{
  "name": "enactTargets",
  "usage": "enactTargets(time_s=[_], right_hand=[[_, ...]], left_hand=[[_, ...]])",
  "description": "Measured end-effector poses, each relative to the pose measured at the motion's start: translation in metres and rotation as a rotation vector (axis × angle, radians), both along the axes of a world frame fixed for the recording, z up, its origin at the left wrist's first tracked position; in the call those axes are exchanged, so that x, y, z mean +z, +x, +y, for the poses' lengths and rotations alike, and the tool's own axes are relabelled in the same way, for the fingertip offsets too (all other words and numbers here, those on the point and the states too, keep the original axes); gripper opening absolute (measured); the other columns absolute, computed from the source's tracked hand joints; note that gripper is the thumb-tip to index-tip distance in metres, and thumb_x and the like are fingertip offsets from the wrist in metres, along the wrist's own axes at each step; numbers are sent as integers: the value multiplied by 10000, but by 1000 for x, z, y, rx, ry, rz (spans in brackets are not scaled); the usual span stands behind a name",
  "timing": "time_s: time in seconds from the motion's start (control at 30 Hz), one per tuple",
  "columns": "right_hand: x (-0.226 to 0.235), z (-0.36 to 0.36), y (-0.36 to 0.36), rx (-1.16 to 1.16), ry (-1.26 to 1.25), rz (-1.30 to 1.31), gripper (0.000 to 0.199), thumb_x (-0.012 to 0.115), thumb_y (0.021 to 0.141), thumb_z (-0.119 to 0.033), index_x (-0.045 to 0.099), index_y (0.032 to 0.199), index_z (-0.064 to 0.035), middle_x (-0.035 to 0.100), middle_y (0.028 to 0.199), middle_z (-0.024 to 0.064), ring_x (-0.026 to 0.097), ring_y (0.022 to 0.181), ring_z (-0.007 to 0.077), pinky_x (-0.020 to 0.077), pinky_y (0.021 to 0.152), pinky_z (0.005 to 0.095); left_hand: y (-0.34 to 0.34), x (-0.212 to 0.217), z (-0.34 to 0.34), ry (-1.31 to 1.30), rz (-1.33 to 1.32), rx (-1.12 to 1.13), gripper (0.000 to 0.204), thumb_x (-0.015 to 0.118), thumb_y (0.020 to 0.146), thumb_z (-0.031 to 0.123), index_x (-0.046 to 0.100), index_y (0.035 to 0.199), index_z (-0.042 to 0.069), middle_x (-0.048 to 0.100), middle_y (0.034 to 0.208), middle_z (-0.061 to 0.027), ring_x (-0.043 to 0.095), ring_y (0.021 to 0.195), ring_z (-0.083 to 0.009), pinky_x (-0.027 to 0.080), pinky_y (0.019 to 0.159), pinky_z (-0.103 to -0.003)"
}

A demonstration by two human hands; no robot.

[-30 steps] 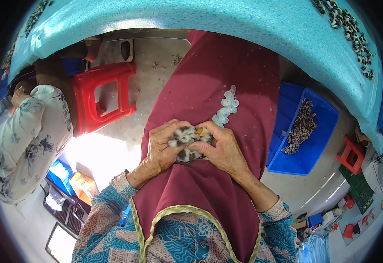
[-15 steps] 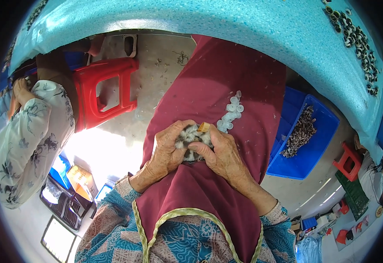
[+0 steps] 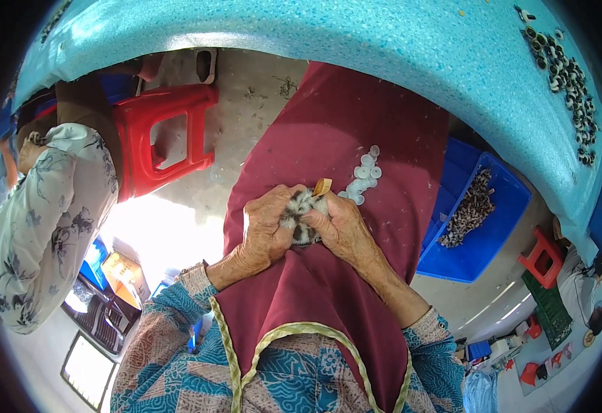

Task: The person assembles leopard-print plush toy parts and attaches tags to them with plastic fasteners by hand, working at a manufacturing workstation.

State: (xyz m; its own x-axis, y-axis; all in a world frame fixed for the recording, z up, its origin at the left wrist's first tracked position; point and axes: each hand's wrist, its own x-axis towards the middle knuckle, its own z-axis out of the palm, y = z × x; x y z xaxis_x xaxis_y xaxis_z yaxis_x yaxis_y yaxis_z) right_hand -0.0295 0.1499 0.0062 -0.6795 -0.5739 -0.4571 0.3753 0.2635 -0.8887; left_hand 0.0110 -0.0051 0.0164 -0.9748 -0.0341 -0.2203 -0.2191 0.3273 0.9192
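A small furry plush piece [image 3: 305, 219], mottled grey, black and white, is squeezed between my two hands over my lap. My left hand [image 3: 268, 224] wraps round its left side with curled fingers. On the other side my right hand [image 3: 342, 226] grips it, the thumb pressing across the fur. A yellow tag [image 3: 322, 186] sticks up from the plush beside my right fingers. My hands hide much of its shape. Just beyond them, a group of small translucent plastic discs [image 3: 363, 180] lies on my dark red apron [image 3: 280, 168].
A turquoise-covered table [image 3: 356, 48] curves across the front, with black-and-white toy eyes [image 3: 566, 86] at its right. To the right stands a blue bin [image 3: 504, 217] holding small brown-and-white plush pieces [image 3: 469, 210]. At left are a red stool [image 3: 166, 138] and a seated person in patterned clothing [image 3: 49, 227].
The plush piece has turned slightly in my hands, and its yellow tag now stands more upright. My right thumb has shifted up on the fur. The neighbour's hand has moved a little.
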Motion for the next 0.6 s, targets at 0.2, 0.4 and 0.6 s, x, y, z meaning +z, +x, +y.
enactTargets(time_s=[0.2,0.4,0.6], right_hand=[[7,1,-13,-26,1,-135,292,615,832,-278,536,869,1,572,688,90,575,691,173,452,612,321],[8,21,-4,-262,-186,-451,347,623,835,-350,582,843,-5,561,744,-28,486,675,42,401,621,198],[5,22,3,-358,-310,-330,233,577,871,-214,579,811,11,560,681,-1,508,631,63,421,571,224]], left_hand=[[-2,5,6,29,-128,90,289,573,716,-16,578,1004,-36,627,818,-123,617,734,-192,489,677,-285],[-7,20,1,504,-503,277,231,617,818,51,578,1040,-4,655,898,-69,618,806,-121,502,731,-252],[-18,39,-5,1158,-834,415,314,641,814,107,554,1091,-12,644,942,-112,637,860,-204,537,785,-335]])
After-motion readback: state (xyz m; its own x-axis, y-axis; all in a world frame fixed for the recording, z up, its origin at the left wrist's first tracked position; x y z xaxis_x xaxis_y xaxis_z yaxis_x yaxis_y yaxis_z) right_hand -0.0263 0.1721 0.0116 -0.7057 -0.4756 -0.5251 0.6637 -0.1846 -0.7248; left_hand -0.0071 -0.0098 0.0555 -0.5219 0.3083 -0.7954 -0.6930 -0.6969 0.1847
